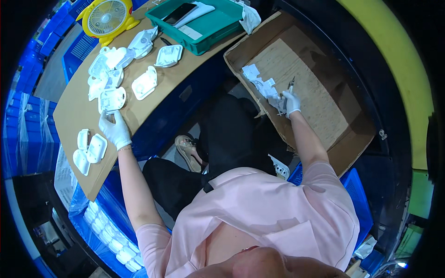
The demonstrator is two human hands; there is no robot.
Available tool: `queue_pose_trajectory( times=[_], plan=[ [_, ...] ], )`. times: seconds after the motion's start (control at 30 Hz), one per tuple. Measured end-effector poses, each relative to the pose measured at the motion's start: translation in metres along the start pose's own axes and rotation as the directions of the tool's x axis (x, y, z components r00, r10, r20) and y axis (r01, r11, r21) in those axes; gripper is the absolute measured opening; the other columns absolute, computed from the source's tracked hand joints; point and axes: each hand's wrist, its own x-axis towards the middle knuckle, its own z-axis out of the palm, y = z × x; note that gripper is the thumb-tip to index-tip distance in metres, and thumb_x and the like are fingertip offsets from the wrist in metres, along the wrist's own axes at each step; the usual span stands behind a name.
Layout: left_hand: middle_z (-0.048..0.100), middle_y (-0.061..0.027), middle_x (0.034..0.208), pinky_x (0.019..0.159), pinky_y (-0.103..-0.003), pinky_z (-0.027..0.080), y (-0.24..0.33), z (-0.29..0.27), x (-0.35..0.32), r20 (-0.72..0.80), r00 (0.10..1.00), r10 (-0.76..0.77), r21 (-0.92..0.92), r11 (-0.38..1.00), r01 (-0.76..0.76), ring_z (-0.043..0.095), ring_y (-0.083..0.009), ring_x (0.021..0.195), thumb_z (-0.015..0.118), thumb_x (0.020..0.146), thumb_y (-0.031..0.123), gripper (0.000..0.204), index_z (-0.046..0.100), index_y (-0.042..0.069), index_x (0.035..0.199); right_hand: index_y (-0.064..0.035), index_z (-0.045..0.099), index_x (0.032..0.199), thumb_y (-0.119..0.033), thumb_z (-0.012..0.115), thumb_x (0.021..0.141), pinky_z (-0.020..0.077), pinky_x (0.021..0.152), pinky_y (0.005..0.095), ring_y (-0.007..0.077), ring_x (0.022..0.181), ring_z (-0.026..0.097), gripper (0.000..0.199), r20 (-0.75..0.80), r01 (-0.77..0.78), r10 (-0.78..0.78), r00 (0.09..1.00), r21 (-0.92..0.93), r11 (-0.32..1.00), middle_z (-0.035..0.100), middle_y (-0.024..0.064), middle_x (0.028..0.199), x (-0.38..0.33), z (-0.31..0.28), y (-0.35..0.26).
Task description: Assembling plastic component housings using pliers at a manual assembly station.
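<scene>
My left hand, in a white glove, is at the table's near side with its fingers closed at the lower edge of a white moulded plastic part. In my white-gloved right hand is a slim pointed tool, its metal tip upward; the exact kind is too small to tell. That hand is over the cardboard box, beside a heap of white plastic scraps. Further white plastic parts lie loose around the left hand's part, and several more are piled behind it.
Nearer me on the brown tabletop lie 3 smaller white pieces. A yellow fan and a green tray holding a dark phone stand at the back. Below left, a blue-lined crate holds many white parts.
</scene>
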Motion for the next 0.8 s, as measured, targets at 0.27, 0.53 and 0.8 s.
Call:
queue_pose_trajectory(
  times=[0.27, 0.53, 0.8],
  plan=[
    [0.052, -0.0175, 0.11, 0.09, -0.037, 0.042, -0.001, 0.002, 0.002, -0.011, 1.0, -0.028, -0.042, 0.999, 0.028, 0.054, -0.0284, 0.103, 0.066, 0.081, 0.024, 0.045, 0.052, -0.002, 0.115, -0.0111, 0.06, 0.084, -0.024, 0.064, 0.079, 0.0491, 0.059, 0.0332, 0.0195, 0.061, 0.058, 0.015, 0.14, -0.332, 0.303, 0.943, 0.304, 0.893, 0.062, 0.0042, 0.075, 0.019, -0.009, 0.03],
    [0.051, -0.0174, 0.111, 0.089, -0.036, 0.044, 0.011, -0.002, -0.001, 0.008, 1.0, -0.022, 0.039, 0.999, 0.022, 0.055, -0.0269, 0.101, 0.067, 0.081, 0.022, 0.045, 0.052, -0.003, 0.115, -0.0066, 0.062, 0.085, -0.024, 0.061, 0.079, 0.0466, 0.059, 0.0312, 0.0172, 0.065, 0.058, 0.019, 0.069, -0.232, 0.238, 0.969, -0.084, 0.969, 0.06, 0.0033, 0.075, 0.012, 0.005, 0.022],
    [0.052, -0.0174, 0.11, 0.089, -0.036, 0.043, 0.008, -0.002, -0.002, 0.011, 1.0, -0.011, 0.041, 0.999, 0.01, 0.054, -0.0272, 0.102, 0.067, 0.081, 0.023, 0.046, 0.052, -0.003, 0.116, -0.007, 0.059, 0.091, -0.015, 0.061, 0.081, 0.0444, 0.056, 0.0265, 0.0135, 0.062, 0.056, 0.014, 0.144, 0.187, -0.181, 0.973, -0.024, 0.982, 0.059, 0.0033, 0.074, -0.026, 0.024, -0.064]
  ],
)
